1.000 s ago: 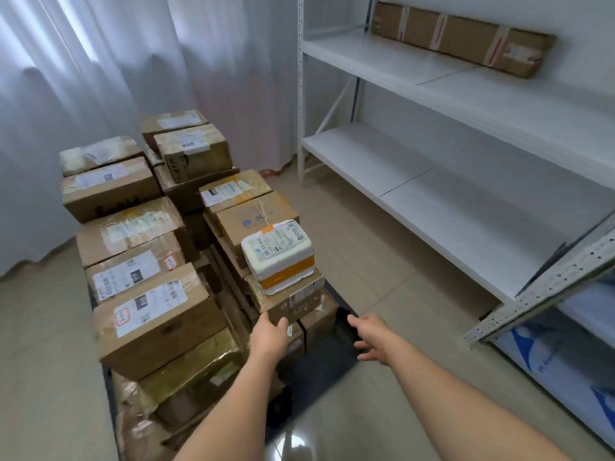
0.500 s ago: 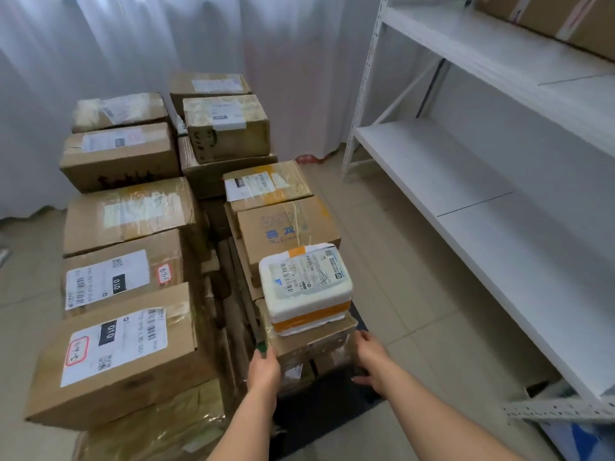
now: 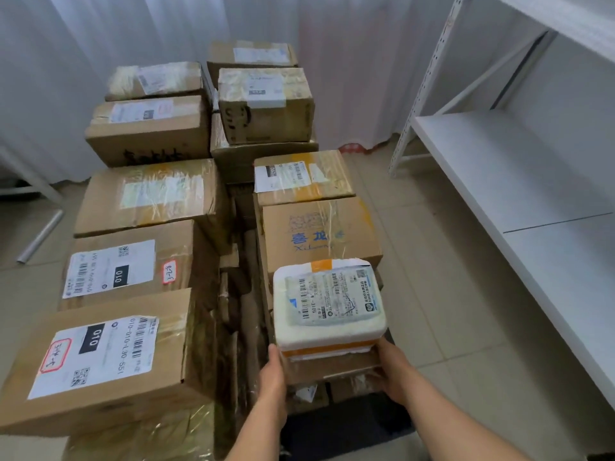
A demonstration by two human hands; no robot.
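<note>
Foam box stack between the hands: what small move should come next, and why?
Probably lift the small cardboard box straight up, level: left hand and right hand hold its two sides, and the white foam box rests on top.

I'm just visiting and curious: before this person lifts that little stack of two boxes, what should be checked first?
1. Both hands on the small cardboard box: ok; left hand on its left side, right hand on its right.
2. Fingers under it: cannot tell, hidden.
3. The white foam box sits flat on top: ok.
4. Foam box fastened to the one below: cannot tell.
5. Room on the white shelf: ok, bare board shows.
6. Path over the tiled floor to that shelf: ok, only bare tiles show.
</note>
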